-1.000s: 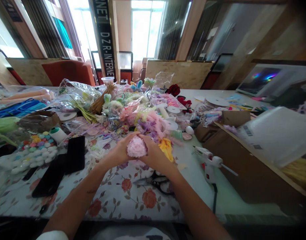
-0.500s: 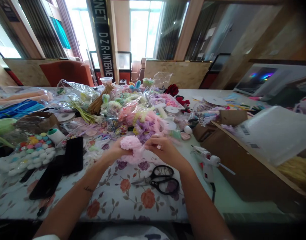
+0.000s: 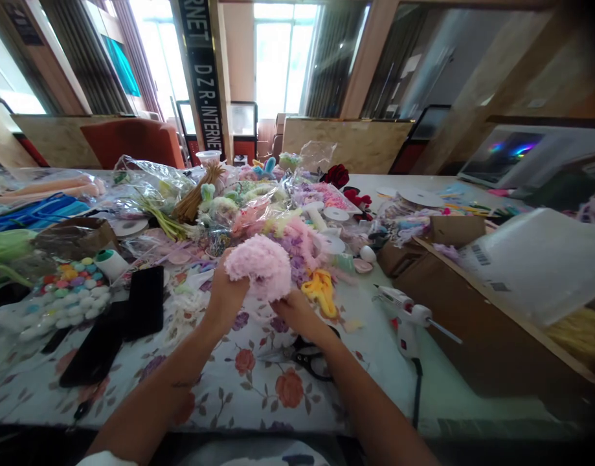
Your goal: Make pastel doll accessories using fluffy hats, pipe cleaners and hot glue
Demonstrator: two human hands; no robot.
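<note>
The near edge of the floral cloth [image 3: 248, 408] runs across the bottom, and the 2 forearms reach in over it. Between them the cloth's print shows in a wedge that narrows toward the hands. Black-handled scissors [image 3: 313, 362] lie in that wedge, partly covered by the right forearm, so room is tighter on that side.

Farther in, the pink fluffy piece [image 3: 259, 264] is held up between the hands, over the cloth and in front of the craft pile. The left hand [image 3: 228, 291] curves its fingers around the left edge, holding it. The right hand [image 3: 293, 309] has its fingers bunched narrow, holding the lower right edge; their tips are hidden.

To the left, 2 flat black slabs [image 3: 146, 301] overlap, beside a bag of pompoms [image 3: 74, 291]. To the right, a strip of pale table top [image 3: 375, 362] separates the forearm from the glue gun [image 3: 404, 314], which lies near the edge of a cardboard box [image 3: 472, 317].

Just beyond the hands, a yellow fuzzy strip [image 3: 321, 290] lies near the craft pile [image 3: 304, 243], which crowds the far room. Past the table's far edge stands an orange-red chair [image 3: 134, 144], with bright windows [image 3: 285, 61] behind.
</note>
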